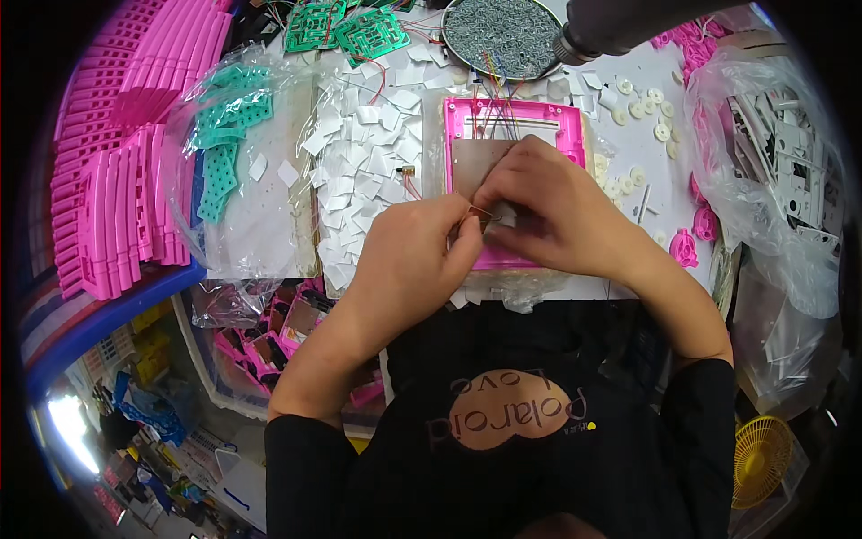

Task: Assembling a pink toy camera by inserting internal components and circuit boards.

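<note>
A pink plastic housing point(573, 126) lies in front of me, with several thin coloured wires point(499, 112) running over its far edge. A grey flat sheet point(476, 162) covers part of its inside. My left hand point(404, 256) is closed at the housing's left side, pinching a thin wire point(480, 210) between thumb and forefinger. Over the housing, my right hand point(557, 211) has its fingers bent close to the left fingertips; what they grip is mostly hidden, though something whitish shows beneath. Left of the housing lies a small component point(409, 170) with red wires.
White square pieces point(364, 193) cover the table's left part. Beyond are green circuit boards point(373, 36) and a dish of screws point(503, 38). A dark cylindrical device point(620, 25) juts in above. Pink parts point(126, 211) are stacked left; bagged white parts point(786, 162) sit right.
</note>
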Action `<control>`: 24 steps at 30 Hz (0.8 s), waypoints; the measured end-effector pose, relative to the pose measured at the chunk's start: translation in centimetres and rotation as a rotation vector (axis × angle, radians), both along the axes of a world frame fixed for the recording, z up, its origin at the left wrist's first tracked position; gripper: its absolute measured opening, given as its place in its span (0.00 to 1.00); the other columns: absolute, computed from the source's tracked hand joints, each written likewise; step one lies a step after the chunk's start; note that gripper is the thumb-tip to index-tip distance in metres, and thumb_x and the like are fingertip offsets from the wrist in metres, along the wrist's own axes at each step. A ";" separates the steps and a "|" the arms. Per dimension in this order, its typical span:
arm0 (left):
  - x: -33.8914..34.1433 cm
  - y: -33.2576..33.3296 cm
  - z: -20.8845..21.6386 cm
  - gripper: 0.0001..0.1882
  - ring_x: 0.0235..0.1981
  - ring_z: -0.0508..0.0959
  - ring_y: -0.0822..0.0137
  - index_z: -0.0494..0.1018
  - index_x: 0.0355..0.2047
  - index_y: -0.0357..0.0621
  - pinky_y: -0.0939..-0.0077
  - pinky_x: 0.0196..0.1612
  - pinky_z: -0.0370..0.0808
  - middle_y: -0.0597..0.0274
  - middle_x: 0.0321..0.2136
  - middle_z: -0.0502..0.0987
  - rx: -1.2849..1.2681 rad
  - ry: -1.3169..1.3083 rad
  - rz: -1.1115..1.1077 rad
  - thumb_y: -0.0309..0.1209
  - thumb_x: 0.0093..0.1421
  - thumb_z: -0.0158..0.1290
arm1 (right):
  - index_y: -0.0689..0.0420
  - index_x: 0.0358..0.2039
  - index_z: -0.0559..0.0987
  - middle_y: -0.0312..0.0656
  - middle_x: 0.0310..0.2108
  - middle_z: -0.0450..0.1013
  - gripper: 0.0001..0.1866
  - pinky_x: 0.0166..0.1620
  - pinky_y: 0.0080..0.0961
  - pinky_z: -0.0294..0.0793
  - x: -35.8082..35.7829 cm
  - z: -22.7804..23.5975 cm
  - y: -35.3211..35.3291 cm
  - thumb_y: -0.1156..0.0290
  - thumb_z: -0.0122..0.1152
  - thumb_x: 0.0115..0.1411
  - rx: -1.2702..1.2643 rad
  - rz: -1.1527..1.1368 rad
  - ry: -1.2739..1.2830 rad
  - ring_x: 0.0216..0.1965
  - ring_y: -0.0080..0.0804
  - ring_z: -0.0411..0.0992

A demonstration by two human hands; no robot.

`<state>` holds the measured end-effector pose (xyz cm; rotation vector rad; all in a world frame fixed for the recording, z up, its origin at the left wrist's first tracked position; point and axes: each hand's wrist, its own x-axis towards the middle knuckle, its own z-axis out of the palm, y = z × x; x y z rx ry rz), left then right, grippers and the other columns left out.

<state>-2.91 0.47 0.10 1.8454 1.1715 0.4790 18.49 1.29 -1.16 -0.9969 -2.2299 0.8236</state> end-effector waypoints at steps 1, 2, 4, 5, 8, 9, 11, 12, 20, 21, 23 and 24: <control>-0.2 -0.1 0.1 0.10 0.21 0.73 0.77 0.78 0.31 0.36 0.74 0.23 0.69 0.62 0.19 0.76 -0.062 -0.067 0.004 0.30 0.66 0.55 | 0.56 0.37 0.78 0.41 0.33 0.73 0.12 0.44 0.36 0.72 0.2 0.2 -0.1 0.72 0.69 0.51 -0.028 0.005 0.021 0.41 0.42 0.70; -0.5 -0.3 -0.2 0.10 0.21 0.72 0.78 0.78 0.32 0.35 0.76 0.23 0.68 0.63 0.21 0.77 -0.116 -0.121 -0.005 0.30 0.67 0.54 | 0.57 0.36 0.79 0.41 0.33 0.73 0.11 0.44 0.36 0.71 0.4 0.2 -0.2 0.72 0.69 0.53 -0.056 0.010 0.041 0.40 0.41 0.70; -1.2 -0.9 -0.9 0.11 0.21 0.71 0.80 0.79 0.36 0.34 0.80 0.23 0.67 0.65 0.24 0.79 -0.223 -0.226 -0.023 0.29 0.69 0.51 | 0.57 0.36 0.79 0.40 0.32 0.73 0.09 0.43 0.34 0.71 0.3 0.4 -0.5 0.71 0.68 0.55 -0.097 -0.009 0.028 0.40 0.39 0.69; -1.5 -1.0 -0.8 0.10 0.23 0.73 0.79 0.78 0.38 0.33 0.79 0.25 0.69 0.64 0.25 0.80 -0.324 -0.254 0.015 0.29 0.68 0.52 | 0.57 0.35 0.80 0.40 0.31 0.73 0.08 0.43 0.33 0.71 0.2 0.4 -0.7 0.71 0.67 0.55 -0.118 -0.018 0.022 0.40 0.39 0.69; -2.4 -0.7 -0.7 0.11 0.27 0.77 0.77 0.78 0.41 0.31 0.80 0.32 0.74 0.62 0.26 0.82 -0.554 -0.310 0.064 0.29 0.68 0.53 | 0.57 0.33 0.80 0.39 0.30 0.73 0.06 0.42 0.32 0.70 0.1 0.6 -0.8 0.70 0.66 0.57 -0.202 -0.059 -0.022 0.39 0.38 0.69; -2.5 -0.4 -0.5 0.11 0.27 0.77 0.78 0.77 0.41 0.30 0.81 0.33 0.74 0.63 0.27 0.82 -0.576 -0.314 0.049 0.29 0.68 0.53 | 0.57 0.33 0.79 0.39 0.30 0.73 0.06 0.41 0.32 0.70 0.0 0.5 -0.7 0.69 0.66 0.57 -0.189 -0.049 -0.022 0.38 0.38 0.68; -2.4 0.0 0.0 0.11 0.27 0.77 0.78 0.77 0.42 0.31 0.82 0.33 0.74 0.63 0.28 0.82 -0.598 -0.306 0.012 0.30 0.68 0.53 | 0.57 0.33 0.79 0.39 0.29 0.73 0.06 0.40 0.32 0.70 -0.1 0.5 -0.6 0.69 0.66 0.58 -0.161 -0.031 -0.021 0.38 0.38 0.68; -2.2 0.2 0.2 0.11 0.27 0.76 0.79 0.78 0.42 0.31 0.82 0.33 0.74 0.63 0.28 0.82 -0.599 -0.295 -0.011 0.30 0.68 0.53 | 0.56 0.33 0.79 0.39 0.29 0.73 0.07 0.40 0.32 0.70 -0.1 0.5 -0.6 0.69 0.66 0.58 -0.167 -0.038 -0.025 0.38 0.38 0.68; -0.9 -1.2 -1.1 0.07 0.24 0.76 0.74 0.77 0.40 0.35 0.78 0.27 0.72 0.62 0.27 0.80 -0.119 -0.170 0.019 0.26 0.64 0.56 | 0.57 0.32 0.78 0.39 0.28 0.72 0.07 0.41 0.35 0.69 -0.3 0.0 -0.8 0.68 0.67 0.58 -0.138 -0.074 -0.015 0.38 0.39 0.68; -0.6 -1.3 -1.4 0.07 0.23 0.77 0.69 0.76 0.39 0.36 0.74 0.28 0.73 0.59 0.26 0.79 0.018 -0.117 0.017 0.26 0.62 0.57 | 0.57 0.32 0.78 0.39 0.29 0.73 0.07 0.42 0.35 0.70 -0.3 0.0 -0.8 0.68 0.67 0.58 -0.137 -0.073 -0.020 0.38 0.40 0.68; -0.1 -1.5 -1.7 0.06 0.22 0.77 0.66 0.76 0.38 0.37 0.73 0.28 0.74 0.57 0.25 0.78 0.202 -0.037 0.007 0.25 0.62 0.57 | 0.57 0.32 0.78 0.40 0.29 0.73 0.07 0.42 0.36 0.70 -0.3 0.0 -0.8 0.68 0.66 0.58 -0.137 -0.070 -0.029 0.39 0.40 0.69; 0.2 -1.5 -1.8 0.06 0.22 0.77 0.68 0.76 0.39 0.36 0.75 0.27 0.73 0.57 0.25 0.78 0.252 -0.014 -0.005 0.25 0.63 0.55 | 0.57 0.32 0.78 0.40 0.29 0.73 0.07 0.43 0.36 0.70 -0.2 0.0 -0.8 0.69 0.66 0.58 -0.140 -0.068 -0.030 0.39 0.40 0.69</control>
